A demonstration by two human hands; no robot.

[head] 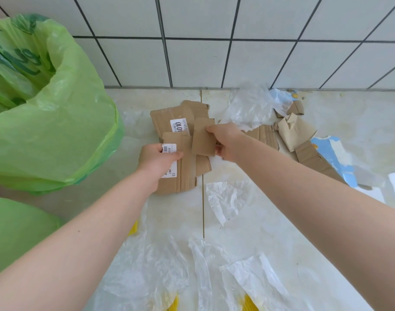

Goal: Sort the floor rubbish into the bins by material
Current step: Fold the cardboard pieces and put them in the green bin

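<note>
Cardboard scraps lie on the pale tiled floor [248, 221] near the foot of a white tiled wall [192, 52], and both hands are at them. The left hand [157, 159] grips a labelled cardboard piece [183, 169], its thumb curled over the white barcode sticker [169, 149] at the piece's upper corner. The right hand [225, 140] pinches a smaller square cardboard piece [203, 140] by its right edge, holding it just over the labelled one. Beneath both lies a larger torn cardboard sheet [165, 117] with another white label. To the right, more torn cardboard [308, 156], a folded tan paper scrap [295, 131] and a blue-and-white printed carton piece [335, 158] lie scattered, partly under crumpled clear plastic film [250, 106]. More thin clear plastic bags [225, 198] spread over the floor towards the viewer, some showing yellow print. At the left stands a bin lined with a green plastic bag [57, 122], its mouth open, well apart from the cardboard; a second green-lined bin [19, 227] sits at the lower left.
</note>
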